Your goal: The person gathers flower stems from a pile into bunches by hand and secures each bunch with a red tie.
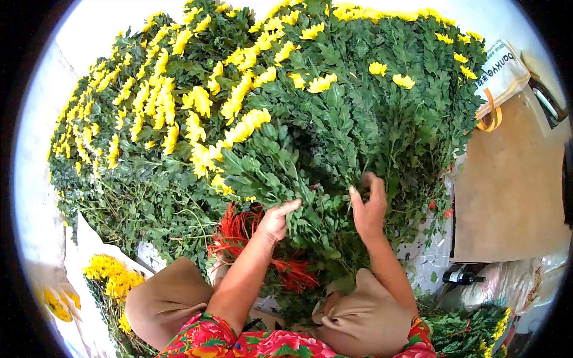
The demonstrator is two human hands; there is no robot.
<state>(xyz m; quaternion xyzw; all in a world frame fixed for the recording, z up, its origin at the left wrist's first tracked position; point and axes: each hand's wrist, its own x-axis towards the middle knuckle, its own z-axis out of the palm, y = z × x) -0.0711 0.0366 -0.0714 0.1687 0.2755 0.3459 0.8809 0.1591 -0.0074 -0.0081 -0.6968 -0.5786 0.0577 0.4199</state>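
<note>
My left hand (276, 222) is closed around the lower part of a bunch of yellow chrysanthemums (262, 161), its thumb lying over the stems and its other fingers hidden beneath. The flower heads of this bunch point up and to the left. Among the leaves to the right, my right hand (371, 209) has its thumb and curled fingers apart, touching the foliage of the large chrysanthemum pile (382, 113). Whether a stem lies between those fingers is hard to see. Red ties (239, 230) lie below and beside my left hand, over my lap.
Cut chrysanthemums are heaped across the back and left. Smaller yellow bunches (113, 277) stand at lower left, with more greenery (471, 331) at lower right. At right are a brown cardboard sheet (510, 185), a white bag (501, 71), a dark bottle (459, 277) and clear plastic (507, 283).
</note>
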